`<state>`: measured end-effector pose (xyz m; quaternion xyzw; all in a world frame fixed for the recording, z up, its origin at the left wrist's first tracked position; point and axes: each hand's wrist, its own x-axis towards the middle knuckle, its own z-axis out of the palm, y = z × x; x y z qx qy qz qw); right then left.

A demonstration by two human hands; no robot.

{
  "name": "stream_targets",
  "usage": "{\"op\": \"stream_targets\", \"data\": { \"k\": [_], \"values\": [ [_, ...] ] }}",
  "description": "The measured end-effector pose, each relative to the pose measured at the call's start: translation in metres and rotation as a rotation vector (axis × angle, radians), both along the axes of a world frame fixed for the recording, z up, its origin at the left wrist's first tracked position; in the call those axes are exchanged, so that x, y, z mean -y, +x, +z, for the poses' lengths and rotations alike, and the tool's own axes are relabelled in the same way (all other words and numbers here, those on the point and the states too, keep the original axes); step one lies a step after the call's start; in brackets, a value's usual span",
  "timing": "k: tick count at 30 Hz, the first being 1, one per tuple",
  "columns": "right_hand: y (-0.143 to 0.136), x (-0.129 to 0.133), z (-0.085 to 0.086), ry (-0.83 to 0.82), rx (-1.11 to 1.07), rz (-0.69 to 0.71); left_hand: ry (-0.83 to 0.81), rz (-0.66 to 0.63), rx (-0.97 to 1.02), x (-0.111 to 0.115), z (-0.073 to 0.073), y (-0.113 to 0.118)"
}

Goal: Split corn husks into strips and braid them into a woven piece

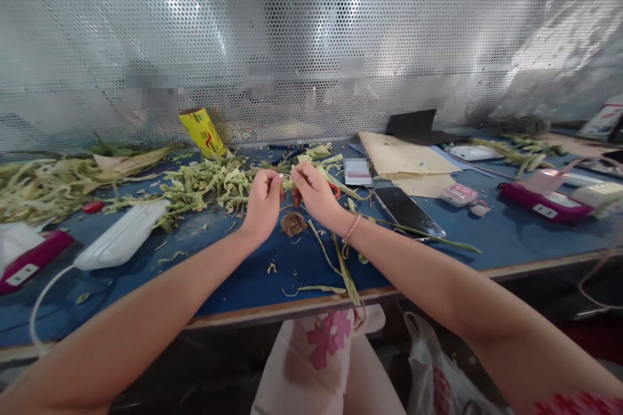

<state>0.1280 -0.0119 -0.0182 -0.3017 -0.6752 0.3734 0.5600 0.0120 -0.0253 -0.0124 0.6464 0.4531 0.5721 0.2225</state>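
Close together above the blue tabletop (272, 279), my left hand (265, 198) and my right hand (311, 188) both have their fingers pinched. Whatever is between the fingertips is too small to make out. Just below them lies a round brown coil (293, 225) like wound cord or fibre. Behind my left hand spreads a heap of pale green curled leaf strips (219, 181). A red loop (335, 190), perhaps a scissor handle, peeks out beside my right hand. Long pale leaf strips (344, 266) reach the front edge below my right wrist.
At left stand a white power adapter (124, 237), a purple tissue pack (36, 262) and more dried leaves (43, 185). A yellow tube (202, 133) leans near the perforated metal screen (302, 45). To the right are a phone (409, 211), brown paper (406, 159) and a pink case (459, 194).
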Motion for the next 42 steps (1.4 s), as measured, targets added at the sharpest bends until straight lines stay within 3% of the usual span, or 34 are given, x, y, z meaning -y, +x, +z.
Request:
{"op": "stream_targets", "data": {
  "k": [9, 19, 28, 37, 42],
  "values": [
    [0.001, -0.001, 0.004, -0.021, -0.06, 0.032, -0.022, -0.049, 0.055, -0.005, -0.005, -0.002],
    [-0.004, 0.0, 0.004, -0.072, -0.276, 0.122, -0.02, -0.036, 0.177, -0.009, -0.009, 0.0],
    [-0.005, -0.002, 0.004, -0.063, -0.288, 0.15, -0.039, -0.12, 0.37, -0.012, -0.004, 0.003],
    [-0.003, -0.002, 0.002, -0.079, -0.143, 0.076, 0.014, 0.03, 0.135, -0.008, -0.001, -0.005],
    [-0.005, -0.002, 0.003, -0.113, -0.149, 0.073, 0.016, 0.023, 0.157, -0.005, -0.002, -0.002]
  ]
}}
